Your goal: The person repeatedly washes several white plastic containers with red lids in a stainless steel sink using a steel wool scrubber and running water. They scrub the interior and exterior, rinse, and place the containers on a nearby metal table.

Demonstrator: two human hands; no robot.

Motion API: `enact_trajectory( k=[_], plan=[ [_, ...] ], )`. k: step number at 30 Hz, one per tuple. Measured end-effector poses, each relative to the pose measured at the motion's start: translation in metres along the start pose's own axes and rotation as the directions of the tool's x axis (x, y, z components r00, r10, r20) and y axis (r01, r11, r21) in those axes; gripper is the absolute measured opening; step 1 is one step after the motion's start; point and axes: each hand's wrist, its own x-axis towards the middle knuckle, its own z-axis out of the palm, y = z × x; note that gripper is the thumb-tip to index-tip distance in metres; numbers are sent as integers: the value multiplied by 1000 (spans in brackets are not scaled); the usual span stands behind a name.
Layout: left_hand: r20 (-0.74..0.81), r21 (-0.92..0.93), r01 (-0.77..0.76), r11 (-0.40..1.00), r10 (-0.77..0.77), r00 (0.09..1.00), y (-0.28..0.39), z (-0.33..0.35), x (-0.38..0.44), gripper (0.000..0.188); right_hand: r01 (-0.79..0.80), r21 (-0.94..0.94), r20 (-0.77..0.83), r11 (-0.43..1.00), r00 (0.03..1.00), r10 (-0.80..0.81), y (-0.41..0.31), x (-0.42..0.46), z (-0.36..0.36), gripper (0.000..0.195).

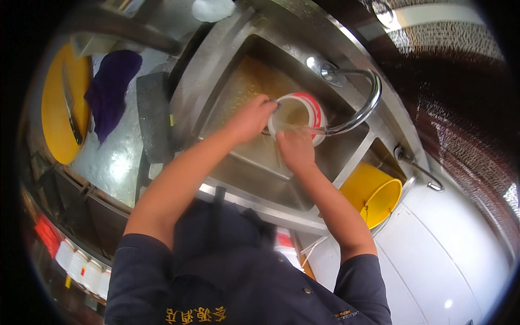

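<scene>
A white plastic bucket with a red band point(315, 109) is tilted over the stainless steel sink basin point(264, 170), its mouth towards me. My left hand point(252, 118) grips the left side of its rim. Something small and dark shows at those fingertips; I cannot tell what it is. My right hand point(297, 149) is closed on the near part of the rim, its fingertips partly hidden. From the curved chrome faucet point(375, 95) a stream of water runs into the bucket, just above my right hand. Cloudy brownish water point(256, 77) covers the basin floor.
A yellow bucket point(371, 195) lies on its side in the smaller basin at right, near a second faucet point(422, 170). On the left counter are a yellow cutting board point(55, 118), a knife point(70, 103) lying on it, a purple cloth point(113, 89) and a grey block point(153, 118).
</scene>
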Motion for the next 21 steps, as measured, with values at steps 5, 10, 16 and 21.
enact_trajectory(
  k=[5, 10, 16, 21],
  plan=[
    [-164, -113, 248, 962, -264, 950, -31, 54, 11, 49, -93, 7, 40, 996, 995, 93, -9, 28, 25, 11],
    [13, -326, 508, 797, -534, 845, -35, 89, 20, 50, 40, 280, -334, 959, 941, 59, 8, 9, 35, 15],
    [422, -732, 658, 179, -639, 643, -12, 109, 10, 28, -195, 373, -346, 907, 878, 331, 43, -41, 11, 57],
    [637, -639, 762, -109, -630, 444, -27, 100, -17, 22, -123, 407, -170, 905, 963, 207, 41, -15, 5, 77]
  ],
)
